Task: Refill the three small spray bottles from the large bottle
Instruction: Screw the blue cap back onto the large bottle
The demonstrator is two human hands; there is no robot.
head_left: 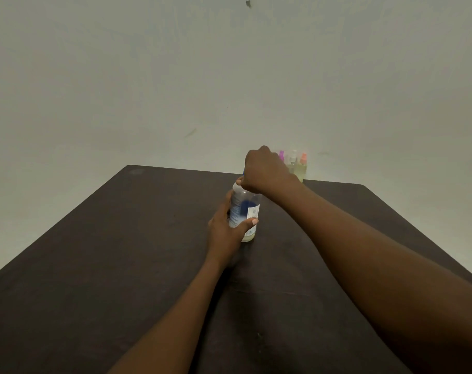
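Dark tabletop, pale wall. Left hand clamps the large bottle; right hand has its grip wrapped round the mostly hidden cap. Far-edge spray bottles blur.

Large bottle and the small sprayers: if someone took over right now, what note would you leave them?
Left hand grips the large bottle, upright on the table.
Right hand is curled over its blue cap; opening or closing, cannot tell.
Three small spray bottles stand at the far edge, tops on, yellowish liquid inside.
Large bottle holds only a little at the bottom. Check the sprayers' levels before pouring more.
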